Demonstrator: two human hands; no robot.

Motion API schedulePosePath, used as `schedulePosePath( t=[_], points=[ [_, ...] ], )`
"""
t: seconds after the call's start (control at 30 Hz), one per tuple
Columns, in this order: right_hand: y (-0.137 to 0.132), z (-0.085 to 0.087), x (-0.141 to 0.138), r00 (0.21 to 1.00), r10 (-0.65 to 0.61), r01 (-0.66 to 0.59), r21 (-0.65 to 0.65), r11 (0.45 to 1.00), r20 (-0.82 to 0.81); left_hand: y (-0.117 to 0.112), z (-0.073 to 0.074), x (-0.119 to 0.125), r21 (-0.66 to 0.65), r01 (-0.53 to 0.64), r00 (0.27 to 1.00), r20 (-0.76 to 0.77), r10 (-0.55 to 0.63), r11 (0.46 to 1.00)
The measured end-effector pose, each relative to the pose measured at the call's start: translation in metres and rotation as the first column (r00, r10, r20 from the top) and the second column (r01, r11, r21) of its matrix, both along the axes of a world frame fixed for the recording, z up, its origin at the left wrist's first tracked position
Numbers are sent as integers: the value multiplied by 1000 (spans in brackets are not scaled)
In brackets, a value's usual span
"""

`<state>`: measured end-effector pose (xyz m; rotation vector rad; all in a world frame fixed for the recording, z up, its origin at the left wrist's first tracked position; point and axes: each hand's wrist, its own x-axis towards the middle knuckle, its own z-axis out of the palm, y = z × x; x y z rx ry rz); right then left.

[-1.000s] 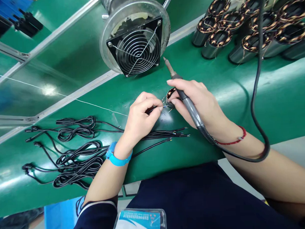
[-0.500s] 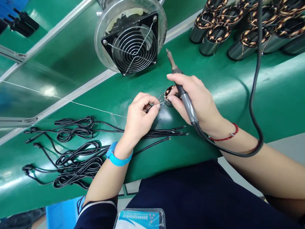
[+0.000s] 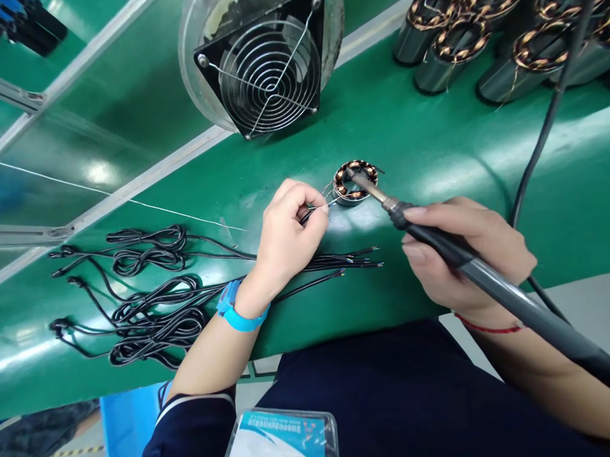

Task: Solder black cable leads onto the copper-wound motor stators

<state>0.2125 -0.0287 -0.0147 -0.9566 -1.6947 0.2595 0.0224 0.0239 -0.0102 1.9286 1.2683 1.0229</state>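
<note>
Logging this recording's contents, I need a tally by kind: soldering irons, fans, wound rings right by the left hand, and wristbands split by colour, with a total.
Soldering iron: 1
Fan: 1
Wound ring: 1
Blue wristband: 1
Red wristband: 1
Total: 5

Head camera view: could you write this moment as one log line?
left hand: pinching thin wires beside copper-wound core | right hand: gripping soldering iron, tip over core, contact unclear | coiled black cables: on green bench
</note>
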Motion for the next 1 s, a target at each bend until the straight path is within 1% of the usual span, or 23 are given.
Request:
schedulePosePath(
  t=[0.1, 0.2, 0.37, 0.73, 0.87, 1.0],
  points=[
    [-3, -6, 0, 998, 31, -29, 30, 999, -50, 0, 0, 1, 33, -2, 1000, -25, 2, 999],
    [-4, -9, 0, 999, 28, -28, 11, 1000, -29, 0, -1, 1, 53, -2, 999, -34, 4, 999],
    [-5, -9, -1, 999, 50, -50, -29, 998, -9, 0, -1, 2, 77, -9, 999, -45, 12, 997],
    [-3, -8, 1, 998, 56, -56, -19, 998, 5, 1, -1, 2, 105, -18, 998, -64, 24, 994],
    [-2, -7, 2, 997, 80, -80, -17, 997, 12, 2, -2, 2, 119, -10, 997, -73, 19, 993],
    [0, -6, 2, 999, 47, -47, 14, 999, 10, 2, -3, 2, 133, 0, 997, -73, 9, 991]
  ],
)
